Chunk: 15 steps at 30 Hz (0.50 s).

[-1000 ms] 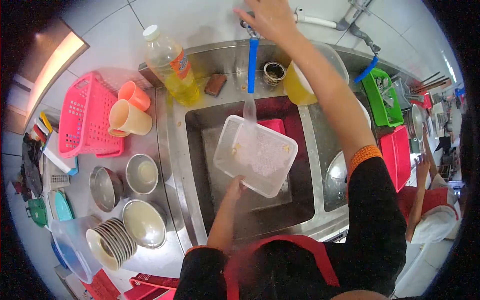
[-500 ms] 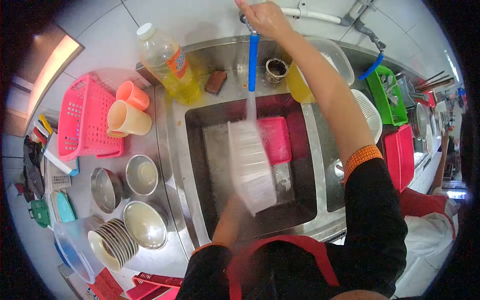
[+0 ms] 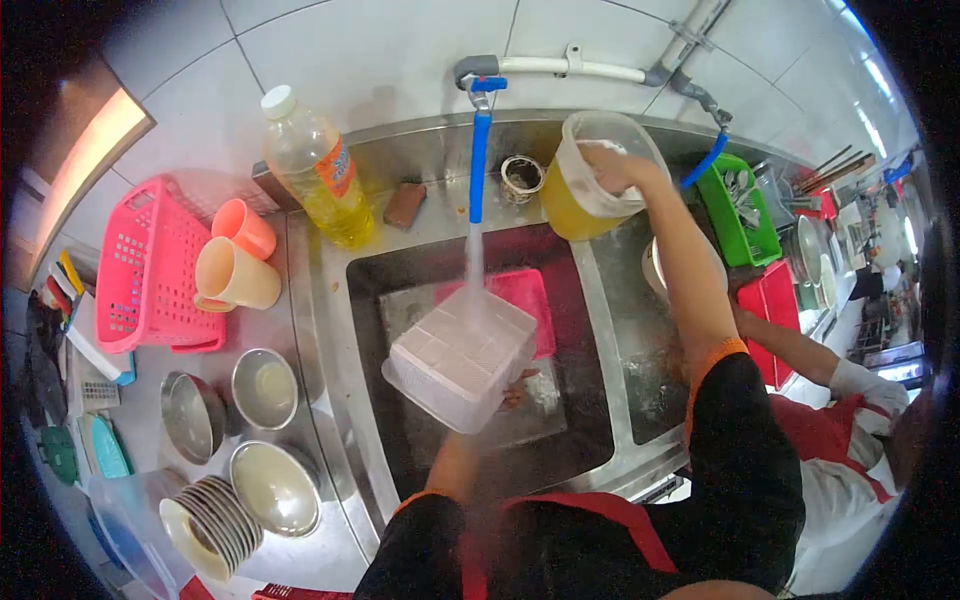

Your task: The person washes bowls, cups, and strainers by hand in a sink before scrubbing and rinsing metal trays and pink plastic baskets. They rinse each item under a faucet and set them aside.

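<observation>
My left hand [image 3: 514, 392] grips a white perforated plastic basket [image 3: 462, 345] from below, its fingers showing at the basket's right side. The basket is tilted, bottom up, over the sink [image 3: 590, 400]. Water from the blue hose [image 3: 480, 165] on the tap [image 3: 487, 88] runs onto it. My right hand [image 3: 618, 172] is inside the mouth of a clear plastic tub of yellow liquid [image 3: 572, 205]; its fingertips are hidden, so I cannot see whether they hold anything. A pink tray [image 3: 540, 300] lies in the sink, partly behind the basket.
Left counter: pink basket [image 3: 160, 270], mugs [image 3: 235, 275], metal bowls [image 3: 265, 390], stacked plates [image 3: 212, 530]. Behind the sink are a bottle of yellow liquid [image 3: 325, 180] and a brown block [image 3: 405, 206]. At right, a co-worker's arm [image 3: 790, 345] reaches past a red basket [image 3: 770, 310] near a green cutlery basket [image 3: 742, 215].
My right hand has moved from the tap into the tub. The white basket has turned in my left hand under the running water. A co-worker's arm has come in at right.
</observation>
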Available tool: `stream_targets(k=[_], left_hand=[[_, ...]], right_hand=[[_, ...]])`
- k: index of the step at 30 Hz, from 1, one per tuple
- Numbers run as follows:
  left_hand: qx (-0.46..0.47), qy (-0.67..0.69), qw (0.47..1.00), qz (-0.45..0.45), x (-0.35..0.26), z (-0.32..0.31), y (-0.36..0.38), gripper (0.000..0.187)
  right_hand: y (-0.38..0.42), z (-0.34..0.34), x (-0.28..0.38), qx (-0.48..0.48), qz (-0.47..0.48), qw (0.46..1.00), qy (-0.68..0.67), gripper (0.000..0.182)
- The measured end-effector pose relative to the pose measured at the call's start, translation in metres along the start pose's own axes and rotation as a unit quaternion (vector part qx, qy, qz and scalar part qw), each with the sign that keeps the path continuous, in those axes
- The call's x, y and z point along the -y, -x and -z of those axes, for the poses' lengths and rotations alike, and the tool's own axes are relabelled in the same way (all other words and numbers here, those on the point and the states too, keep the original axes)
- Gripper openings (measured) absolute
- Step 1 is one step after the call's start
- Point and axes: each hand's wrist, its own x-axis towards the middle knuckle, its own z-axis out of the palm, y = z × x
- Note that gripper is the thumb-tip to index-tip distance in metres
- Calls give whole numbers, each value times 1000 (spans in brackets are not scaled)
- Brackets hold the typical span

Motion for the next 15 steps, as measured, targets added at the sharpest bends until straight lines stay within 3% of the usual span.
stream_targets(k=[1,2,3,4,5,6,8,9,10,11,13,15], left_hand=[[10,8,1000,10,0,-1,1,42],[23,22,999,23,1,-3,4,42],[39,44,997,42,4,-3,7,42],[57,66,995,58,8,-6,11,42],[77,102,988,84,12,-8,16,42],[101,140,978,117,15,-10,22,42],[154,229,942,193,27,-17,37,42],[179,274,915,237,34,-20,46,42],[204,312,887,274,41,-24,54,41],[216,338,864,304,48,-27,63,41],[243,371,825,350,58,-34,80,41],[256,381,803,379,62,-39,91,41]], right_hand=[[9,-25,4,-158,-39,986,37,33],[7,-17,4,-159,-43,986,36,33],[-1,0,5,72,-155,981,-91,29],[-6,7,4,299,-253,894,-216,25],[-5,5,11,196,-253,887,-333,22],[-3,8,16,194,-256,884,-339,22],[-13,47,37,181,-286,928,-153,25],[-10,43,30,180,-283,930,-152,25],[-7,37,21,-8,-291,948,-127,25],[-8,32,17,-195,-288,932,-100,25],[9,122,108,-404,-318,837,-185,28],[32,146,171,-286,-398,799,-348,33]])
